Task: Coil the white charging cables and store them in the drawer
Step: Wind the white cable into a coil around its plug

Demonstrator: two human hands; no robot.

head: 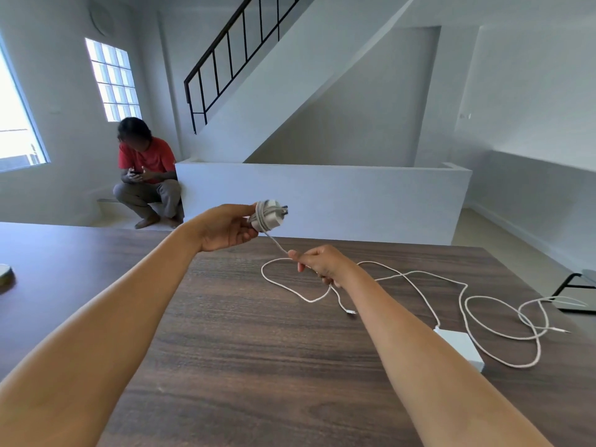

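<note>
My left hand (227, 228) holds a white charger plug (269, 214) up above the dark wooden table (225, 333), with turns of white cable wound round the plug. From it the cable runs down to my right hand (317, 262), which pinches it just above the table. Beyond that hand the cable (283, 287) loops loose on the wood and ends in a small connector (351, 312). A second white cable (503, 321) sprawls in loops at the right, joined to a flat white power brick (459, 346). No drawer is in view.
A person in a red shirt (146, 175) crouches on the floor beyond the table's far left. A low white wall (322, 195) and a staircase stand behind. A black-framed chair (577, 285) sits at the table's right edge. A round object (4, 275) lies at the left edge.
</note>
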